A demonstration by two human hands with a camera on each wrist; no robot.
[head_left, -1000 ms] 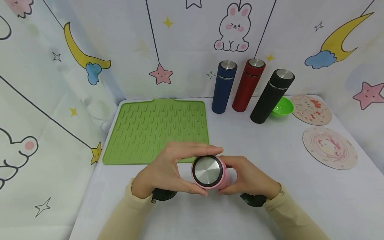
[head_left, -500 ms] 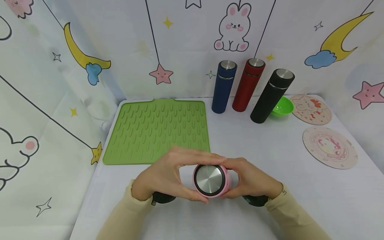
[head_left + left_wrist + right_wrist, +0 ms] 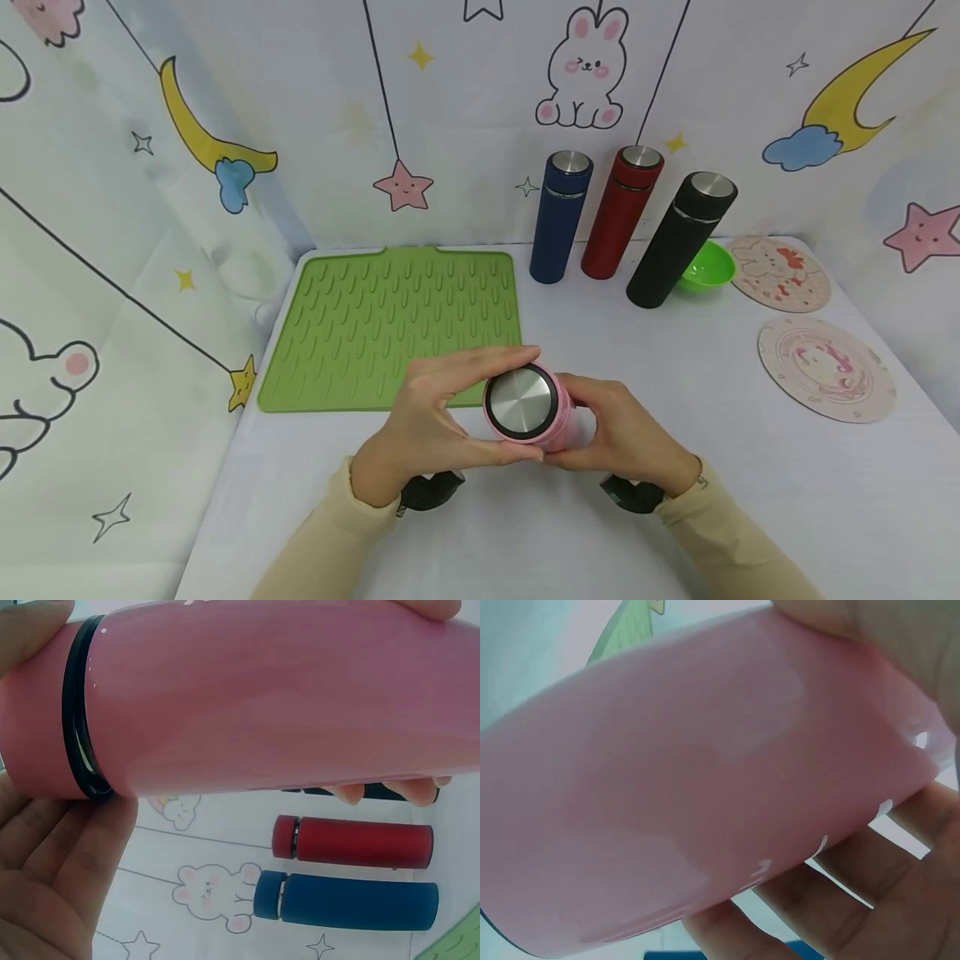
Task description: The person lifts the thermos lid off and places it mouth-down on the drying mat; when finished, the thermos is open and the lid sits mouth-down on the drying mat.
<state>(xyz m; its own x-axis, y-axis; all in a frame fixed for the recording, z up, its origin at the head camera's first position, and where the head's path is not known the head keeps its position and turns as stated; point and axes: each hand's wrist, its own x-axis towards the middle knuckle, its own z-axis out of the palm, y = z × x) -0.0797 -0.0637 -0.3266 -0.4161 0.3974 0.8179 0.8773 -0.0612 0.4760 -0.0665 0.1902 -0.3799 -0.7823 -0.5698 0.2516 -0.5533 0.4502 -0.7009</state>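
Both hands hold a pink thermos bottle, its silver-topped lid facing up in the head view. My left hand grips the lid end, thumb on the near side and fingers on the far side. Lower on the body, my right hand wraps round the bottle. A dark ring parts lid from body in the left wrist view, with the left fingers against the lid. The right wrist view shows the pink body with the right fingers curled beneath it. The bottle's base is hidden in the head view.
Blue, red and black thermos bottles stand at the back. Behind the black one is a green bowl. Two round printed mats lie at right; a green ridged mat lies at left.
The bottle came slightly nearer, then moved away from the body and tilted. My left hand has turned on the lid and shifted a little to the right; the right hand still grips the body.
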